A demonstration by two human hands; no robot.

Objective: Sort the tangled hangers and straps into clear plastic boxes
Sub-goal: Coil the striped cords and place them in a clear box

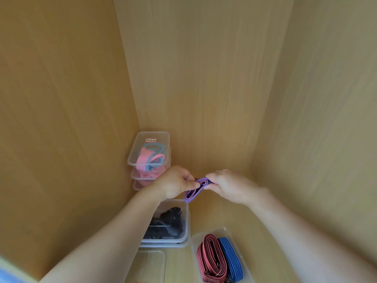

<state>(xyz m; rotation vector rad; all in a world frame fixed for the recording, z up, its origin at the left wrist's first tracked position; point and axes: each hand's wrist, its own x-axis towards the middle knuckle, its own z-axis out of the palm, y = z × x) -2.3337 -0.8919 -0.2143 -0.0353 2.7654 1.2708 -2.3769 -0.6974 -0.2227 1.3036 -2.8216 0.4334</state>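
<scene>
Both hands hold a folded purple strap (195,189) with a dark metal clip above the cupboard floor. My left hand (173,183) pinches its left side and my right hand (228,185) grips its right end. Below my left hand stands a clear box (184,211) with black straps in it. At the lower right an open clear box (222,231) holds a folded red strap (212,256) and a blue strap (231,256) side by side. In the back corner a stack of clear boxes (134,158) holds pink and light-blue hangers (150,157).
Wooden cupboard walls close in on the left, back and right. A clear lid or empty box (151,266) lies at the bottom edge, left of the red strap's box. Bare wooden floor (214,213) shows under my right hand.
</scene>
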